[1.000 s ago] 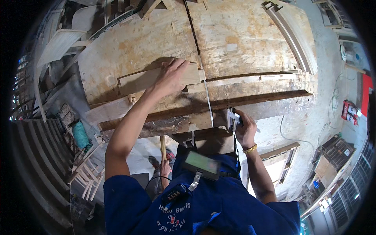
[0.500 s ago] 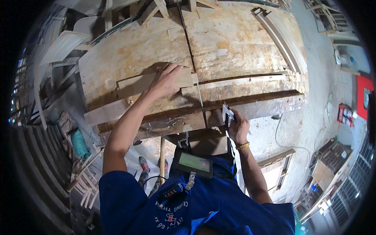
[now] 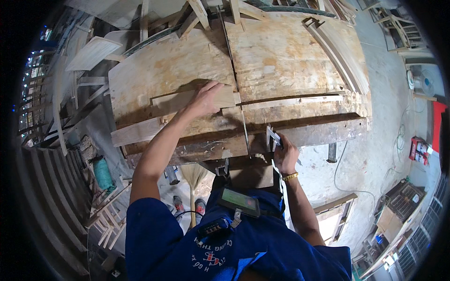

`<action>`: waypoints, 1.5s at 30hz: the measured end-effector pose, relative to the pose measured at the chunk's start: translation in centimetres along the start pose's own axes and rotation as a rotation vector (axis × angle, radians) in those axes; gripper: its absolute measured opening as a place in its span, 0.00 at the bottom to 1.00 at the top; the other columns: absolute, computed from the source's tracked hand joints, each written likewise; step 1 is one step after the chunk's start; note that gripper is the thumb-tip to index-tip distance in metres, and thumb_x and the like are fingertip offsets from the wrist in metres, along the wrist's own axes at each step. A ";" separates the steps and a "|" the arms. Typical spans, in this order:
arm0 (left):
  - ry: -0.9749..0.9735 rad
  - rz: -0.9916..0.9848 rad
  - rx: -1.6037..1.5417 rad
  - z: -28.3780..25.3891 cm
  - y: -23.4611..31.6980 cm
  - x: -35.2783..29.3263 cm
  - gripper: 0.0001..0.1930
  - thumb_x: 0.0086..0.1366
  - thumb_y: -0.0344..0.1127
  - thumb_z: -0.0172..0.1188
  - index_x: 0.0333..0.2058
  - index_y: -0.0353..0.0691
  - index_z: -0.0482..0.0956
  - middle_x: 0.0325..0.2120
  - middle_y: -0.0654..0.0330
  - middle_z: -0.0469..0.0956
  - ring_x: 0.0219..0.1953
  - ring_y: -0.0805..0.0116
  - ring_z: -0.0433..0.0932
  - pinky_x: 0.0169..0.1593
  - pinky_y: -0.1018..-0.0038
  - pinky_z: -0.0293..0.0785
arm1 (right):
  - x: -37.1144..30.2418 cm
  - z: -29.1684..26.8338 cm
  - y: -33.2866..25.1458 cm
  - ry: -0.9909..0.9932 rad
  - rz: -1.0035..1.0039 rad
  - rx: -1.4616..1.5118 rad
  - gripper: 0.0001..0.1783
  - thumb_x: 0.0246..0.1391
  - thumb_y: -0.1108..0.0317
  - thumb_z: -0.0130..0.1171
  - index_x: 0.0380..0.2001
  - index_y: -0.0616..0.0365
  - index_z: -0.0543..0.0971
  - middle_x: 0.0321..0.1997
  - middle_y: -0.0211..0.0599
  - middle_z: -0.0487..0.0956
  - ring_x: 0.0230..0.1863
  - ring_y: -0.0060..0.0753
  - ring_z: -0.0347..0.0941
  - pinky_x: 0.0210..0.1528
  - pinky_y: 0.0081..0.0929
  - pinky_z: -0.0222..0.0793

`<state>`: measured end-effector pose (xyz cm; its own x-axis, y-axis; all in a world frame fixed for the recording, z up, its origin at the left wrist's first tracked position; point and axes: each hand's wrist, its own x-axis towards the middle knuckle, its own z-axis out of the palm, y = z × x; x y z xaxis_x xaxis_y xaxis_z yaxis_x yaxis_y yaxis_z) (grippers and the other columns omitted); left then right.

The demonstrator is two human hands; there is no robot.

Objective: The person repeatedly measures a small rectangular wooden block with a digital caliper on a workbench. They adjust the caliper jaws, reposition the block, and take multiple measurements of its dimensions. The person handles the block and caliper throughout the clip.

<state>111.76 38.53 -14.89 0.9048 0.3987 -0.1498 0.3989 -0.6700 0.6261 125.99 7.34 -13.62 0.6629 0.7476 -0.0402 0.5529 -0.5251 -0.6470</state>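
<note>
My left hand (image 3: 205, 99) is closed over the upper edge of a flat, pale wooden board (image 3: 173, 104) on the workbench (image 3: 281, 51). Its fingertips bend over the board's far side and are partly hidden. At the bench's near edge, my right hand (image 3: 287, 157) grips a metal vernier caliper (image 3: 273, 136). The caliper's jaws point away from me, apart from the board. Another wooden piece (image 3: 136, 132) lies left of my left forearm, along the near edge of the bench.
Long wooden strips (image 3: 337, 56) lie at the bench's far right. A thin strip (image 3: 295, 101) runs across its right half, and a dark seam crosses the top. Below the bench's near edge is a straw broom (image 3: 193, 175). A cable (image 3: 338, 175) trails over the floor at right.
The whole view has shifted slightly, and more of the broom shows below the bench. Both hands keep their grips, with little movement relative to the bench.
</note>
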 end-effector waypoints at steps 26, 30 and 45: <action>0.069 0.133 0.042 0.9 -0.9 -0.3 0.39 0.33 0.27 0.71 0.50 0.32 0.68 0.43 0.50 0.70 0.47 0.51 0.71 0.51 0.66 0.71 | 0.2 0.3 -0.2 0.059 0.026 -0.046 0.15 0.50 0.64 0.55 0.43 0.47 0.78 0.27 0.49 0.79 0.29 0.55 0.76 0.30 0.47 0.71; 0.098 0.159 0.066 1.0 -1.0 -0.1 0.37 0.33 0.25 0.71 0.48 0.32 0.68 0.42 0.50 0.70 0.46 0.51 0.71 0.50 0.65 0.71 | 0.3 0.4 0.3 0.062 0.005 -0.044 0.15 0.50 0.64 0.56 0.43 0.47 0.78 0.27 0.49 0.79 0.28 0.55 0.76 0.30 0.46 0.71; 0.071 0.143 0.056 1.0 -0.8 -0.2 0.42 0.33 0.25 0.71 0.54 0.30 0.66 0.51 0.48 0.69 0.53 0.52 0.70 0.58 0.69 0.67 | 0.2 0.1 -0.1 0.085 0.027 -0.030 0.14 0.50 0.64 0.56 0.41 0.47 0.78 0.28 0.49 0.79 0.31 0.56 0.76 0.32 0.47 0.72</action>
<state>111.44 38.37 -16.14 0.9407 0.3392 -0.0065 0.2766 -0.7559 0.5934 126.05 7.60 -13.62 0.7176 0.6964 0.0085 0.5484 -0.5574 -0.6233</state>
